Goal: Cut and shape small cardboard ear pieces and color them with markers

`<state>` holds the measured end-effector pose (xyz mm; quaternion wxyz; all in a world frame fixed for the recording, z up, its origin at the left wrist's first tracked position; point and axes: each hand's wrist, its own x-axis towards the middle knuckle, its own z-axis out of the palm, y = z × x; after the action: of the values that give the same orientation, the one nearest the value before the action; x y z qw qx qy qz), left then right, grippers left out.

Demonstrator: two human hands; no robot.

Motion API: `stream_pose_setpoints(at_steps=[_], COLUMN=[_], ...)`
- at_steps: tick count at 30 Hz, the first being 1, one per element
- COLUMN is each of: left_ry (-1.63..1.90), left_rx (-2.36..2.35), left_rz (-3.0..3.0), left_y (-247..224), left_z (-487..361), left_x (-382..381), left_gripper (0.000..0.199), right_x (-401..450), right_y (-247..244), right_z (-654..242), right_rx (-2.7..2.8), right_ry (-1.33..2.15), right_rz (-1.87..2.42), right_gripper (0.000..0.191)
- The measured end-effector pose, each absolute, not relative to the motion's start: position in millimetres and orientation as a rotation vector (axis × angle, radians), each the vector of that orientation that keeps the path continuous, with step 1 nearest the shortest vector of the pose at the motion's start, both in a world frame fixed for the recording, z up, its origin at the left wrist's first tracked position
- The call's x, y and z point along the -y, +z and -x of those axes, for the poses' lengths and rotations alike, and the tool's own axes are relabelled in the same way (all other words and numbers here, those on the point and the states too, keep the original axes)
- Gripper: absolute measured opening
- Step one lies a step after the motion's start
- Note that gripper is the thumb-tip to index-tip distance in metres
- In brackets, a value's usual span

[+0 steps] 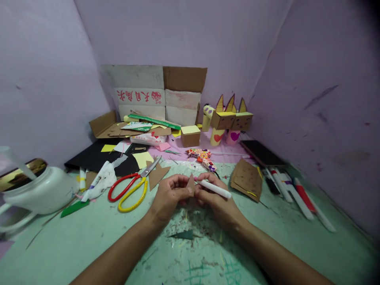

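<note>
My left hand [173, 194] pinches a small pointed piece of brown cardboard [191, 185] by its left side. A white marker [214, 189] with a pinkish tip lies in my right hand [212, 194], its tip beside the cardboard's upper edge. The right fingertips also come close to the cardboard; whether they press on it I cannot tell. Left of my hands lie scissors [135, 184] with one red and one yellow handle, blades partly apart. A cut cardboard scrap [158, 175] sits by the blades.
A white cup-like pot [44, 192] stands at the left. Markers [292, 190] and folded brown cardboard [247, 180] lie at the right. Behind are a small box [190, 136], eared cardboard figures [224, 120], a glue gun [204, 158] and a large opened carton [142, 93].
</note>
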<state>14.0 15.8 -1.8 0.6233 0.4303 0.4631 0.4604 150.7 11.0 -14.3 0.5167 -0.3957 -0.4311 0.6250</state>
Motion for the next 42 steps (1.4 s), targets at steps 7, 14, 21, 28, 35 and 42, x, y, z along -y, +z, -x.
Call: stream_pose_setpoints(at_steps=[7,14,21,28,35,42], left_ry=[0.914,1.001,1.020,1.003,0.998,0.993], left_rx=[-1.121,-1.146,-1.253,-1.328,-1.330,-1.338], left_rz=[-1.019,-0.954,-0.908,-0.967,-0.997,-0.993], left_y=[-4,-8,-12,-10,-8,-4], left_z=[-18,-19,-20,-21,-22,-22], left_x=[-13,-15,-16,-17,-13,-12], left_gripper=[0.016,0.016,0.018,0.017,0.013,0.015], right_x=[-12,-10,-18,-6,-7,-9], right_y=[-11,-13,-5,-17,-18,-20], right_z=[-154,-152,-168,-161,-160,-161], right_rx=[0.988,1.058,0.996,1.320,1.444,1.483], right_ry=[1.392,1.380,1.050,0.895,0.852,0.818], right_rz=[0.992,1.026,1.028,0.954,0.963,0.958], right_gripper=[0.030,0.031,0.029,0.017,0.013,0.012])
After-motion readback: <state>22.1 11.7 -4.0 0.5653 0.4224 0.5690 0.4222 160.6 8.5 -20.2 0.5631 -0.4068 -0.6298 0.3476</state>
